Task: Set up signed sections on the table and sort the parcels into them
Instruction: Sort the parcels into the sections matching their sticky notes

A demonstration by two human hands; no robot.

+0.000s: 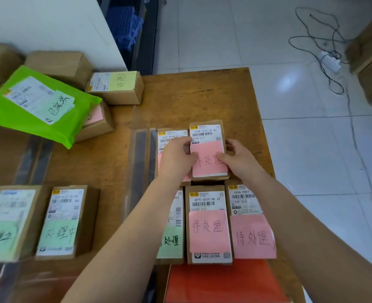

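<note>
- A wooden table (202, 95) stands on a pale tiled floor (300, 149), with a loose black cable (324, 51) trailing across the tiles at far right.
- Both hands hold one small cardboard parcel with a pink note (209, 158) in the right part of the table: the left hand (176, 158) curls over its left edge, the right hand (237, 156) wraps its right edge, thumb on the note.
- That parcel lies touching another small parcel (169, 138) on its left, partly hidden under the left hand.
- Nearer, a row of three parcels sits just beside it: two with pink notes (209, 226) (252, 235) and one with a green note (172, 239).
- An orange sheet (220, 285) lies at the near edge.
- Clear strips (141, 154) run between this group and the left one.
- At near left, two parcels carry green notes (60, 224).
- At far left, a green mailer bag (38, 106) leans over brown boxes; a box with a yellow note (115, 86) sits beyond.
- Judging by its size, the held parcel looks light and stiff; the notes seem loosely stuck, so a grip by the cardboard's two long edges should suit better than pressing the paper.
</note>
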